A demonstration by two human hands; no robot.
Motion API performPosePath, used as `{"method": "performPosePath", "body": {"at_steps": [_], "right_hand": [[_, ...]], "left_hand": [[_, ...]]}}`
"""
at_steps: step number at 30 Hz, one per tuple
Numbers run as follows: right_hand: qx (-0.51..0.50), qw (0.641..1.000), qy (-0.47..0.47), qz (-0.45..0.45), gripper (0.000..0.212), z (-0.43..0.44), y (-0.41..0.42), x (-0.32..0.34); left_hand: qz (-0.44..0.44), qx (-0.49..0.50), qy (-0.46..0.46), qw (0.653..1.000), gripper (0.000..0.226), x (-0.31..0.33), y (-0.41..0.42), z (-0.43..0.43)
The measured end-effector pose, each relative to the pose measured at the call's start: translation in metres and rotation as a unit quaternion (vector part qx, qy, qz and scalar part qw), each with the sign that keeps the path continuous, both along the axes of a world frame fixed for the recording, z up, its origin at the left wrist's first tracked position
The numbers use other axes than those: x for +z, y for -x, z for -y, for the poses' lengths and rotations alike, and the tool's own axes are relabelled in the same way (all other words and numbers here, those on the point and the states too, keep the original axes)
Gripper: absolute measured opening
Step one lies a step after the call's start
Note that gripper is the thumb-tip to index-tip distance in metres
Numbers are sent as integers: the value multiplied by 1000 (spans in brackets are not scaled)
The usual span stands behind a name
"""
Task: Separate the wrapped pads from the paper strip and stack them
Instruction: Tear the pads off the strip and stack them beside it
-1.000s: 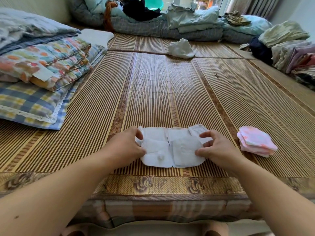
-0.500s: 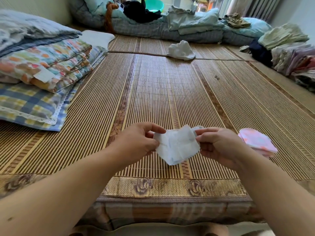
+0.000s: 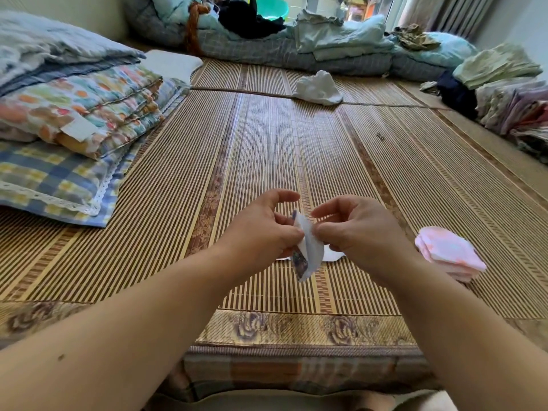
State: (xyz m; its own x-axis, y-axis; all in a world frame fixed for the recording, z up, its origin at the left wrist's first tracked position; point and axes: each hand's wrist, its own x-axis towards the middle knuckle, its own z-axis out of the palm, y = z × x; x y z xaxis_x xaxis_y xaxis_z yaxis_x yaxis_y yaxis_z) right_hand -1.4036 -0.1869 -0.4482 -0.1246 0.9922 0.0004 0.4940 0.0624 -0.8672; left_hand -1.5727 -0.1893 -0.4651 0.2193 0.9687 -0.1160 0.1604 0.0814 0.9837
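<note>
Head view, lower centre: your left hand and right hand each pinch the upper edge of the white paper strip between thumb and fingers, forefingers arched clear. The strip hangs edge-on above the bamboo mat. A further white piece lies on the mat beneath your right hand. The pink stack of wrapped pads sits at lower right, well apart. Step judged: peeling apart. Next, draw the edges apart evenly, then carry any freed pad onto the stack.
</note>
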Motion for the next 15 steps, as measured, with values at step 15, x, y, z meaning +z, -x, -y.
{"method": "performPosePath", "body": {"at_steps": [15], "right_hand": [[7, 998, -48, 37, 14, 6, 5, 0]], "left_hand": [[-53, -23, -3, 998, 18, 3, 5, 0]]}}
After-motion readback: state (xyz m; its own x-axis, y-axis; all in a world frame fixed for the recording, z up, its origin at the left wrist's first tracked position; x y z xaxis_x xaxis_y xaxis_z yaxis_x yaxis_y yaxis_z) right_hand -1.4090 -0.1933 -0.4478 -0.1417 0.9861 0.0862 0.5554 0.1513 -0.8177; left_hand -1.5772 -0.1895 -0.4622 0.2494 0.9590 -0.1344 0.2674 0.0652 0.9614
